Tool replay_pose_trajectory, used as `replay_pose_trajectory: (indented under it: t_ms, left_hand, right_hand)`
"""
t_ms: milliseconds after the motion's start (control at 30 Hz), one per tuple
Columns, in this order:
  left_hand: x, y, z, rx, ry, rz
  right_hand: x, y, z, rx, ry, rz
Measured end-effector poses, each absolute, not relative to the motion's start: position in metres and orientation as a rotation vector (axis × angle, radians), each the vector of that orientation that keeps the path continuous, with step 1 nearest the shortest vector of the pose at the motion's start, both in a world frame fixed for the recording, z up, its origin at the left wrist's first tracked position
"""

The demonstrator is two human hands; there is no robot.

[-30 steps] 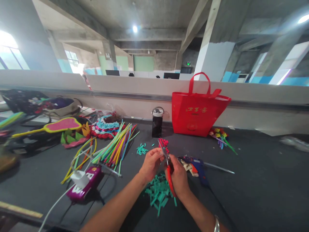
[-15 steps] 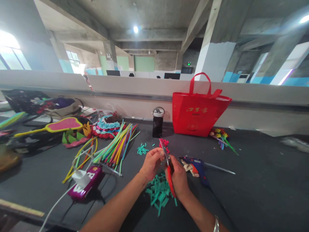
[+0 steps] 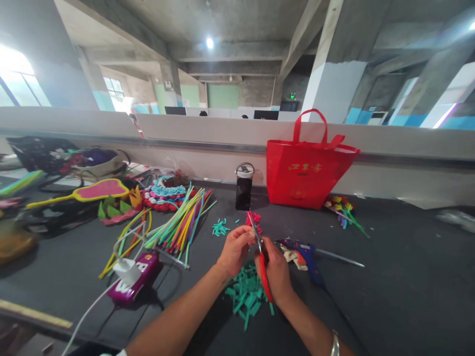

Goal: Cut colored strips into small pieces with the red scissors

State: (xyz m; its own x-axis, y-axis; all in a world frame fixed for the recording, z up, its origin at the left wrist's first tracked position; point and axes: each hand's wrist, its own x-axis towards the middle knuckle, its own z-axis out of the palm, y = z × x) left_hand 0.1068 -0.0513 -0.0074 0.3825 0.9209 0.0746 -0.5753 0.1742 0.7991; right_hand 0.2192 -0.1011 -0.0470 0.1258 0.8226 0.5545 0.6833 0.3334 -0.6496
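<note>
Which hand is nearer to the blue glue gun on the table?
Right. The right hand lies just left of the glue gun; the left hand is farther left, beyond the scissors.

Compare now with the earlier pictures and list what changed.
Hardly anything: only the view shifted slightly. The right hand keeps hold of the red-handled scissors, the left hand stays pinched shut at the blades, both over the green cut pieces. Nothing was picked up or let go.
</note>
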Motion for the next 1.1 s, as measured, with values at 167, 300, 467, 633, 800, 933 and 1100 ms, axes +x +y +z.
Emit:
replay_pose_trajectory:
  t_ms: [167,300,467,633,800,933,1100]
  left_hand:
    - [0.107,-0.051,-0.009,0.856,0.487,1.127]
    - [0.107,-0.053,-0.009,0.857,0.487,1.122]
    - [0.109,-0.054,-0.011,0.922,0.490,1.136]
    - [0.108,-0.053,-0.012,0.946,0.496,1.124]
    - [0.104,-0.047,-0.012,1.027,0.538,1.128]
    - [0.098,-0.036,-0.013,1.133,0.725,1.251]
    - [0.089,-0.018,-0.022,1.284,1.045,1.378]
  right_hand:
    - [0.218,-0.102,-0.045,-1.354,-1.574,0.241]
    - [0.216,-0.103,-0.045,-1.315,-1.534,0.297]
    - [0.216,-0.104,-0.044,-1.388,-1.481,0.283]
    - [0.216,-0.105,-0.040,-1.385,-1.454,0.317]
    - [0.220,-0.103,-0.038,-1.410,-1.411,0.306]
    - [0.229,-0.098,-0.038,-1.480,-1.414,0.236]
    - [0.238,-0.093,-0.041,-1.657,-1.412,0.099]
